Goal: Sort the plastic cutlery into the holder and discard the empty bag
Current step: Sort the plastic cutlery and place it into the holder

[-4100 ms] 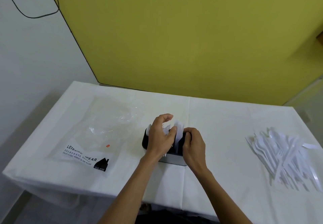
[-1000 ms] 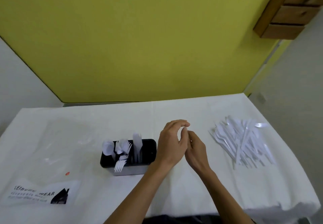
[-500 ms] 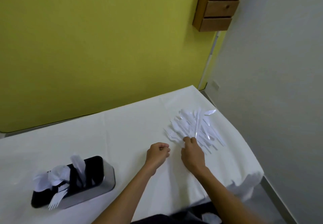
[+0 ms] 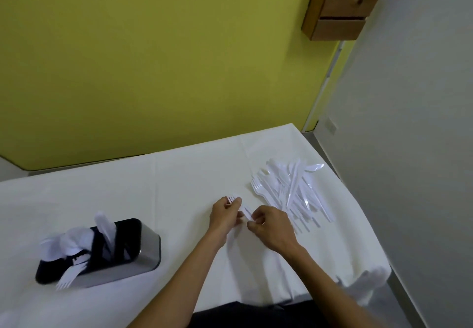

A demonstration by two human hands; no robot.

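A pile of white plastic cutlery (image 4: 291,192) lies on the white tablecloth at the right. Just left of it, my left hand (image 4: 225,215) and my right hand (image 4: 271,228) together hold a white plastic fork (image 4: 239,206): the left grips it near the tines, the right pinches the handle end. The black and steel holder (image 4: 138,261) stands at the lower left with several spoons, forks and a knife (image 4: 103,225) standing in it. The bag is out of view.
The table (image 4: 179,174) ends close behind the pile at the right and drops to a grey floor. A yellow wall runs along the back. A wooden drawer unit (image 4: 343,5) hangs high on the right.
My view swung right, away from the bag. My right hand has drawn a fork out of the pile and my left hand, fisted half a second ago, has closed on its tine end.
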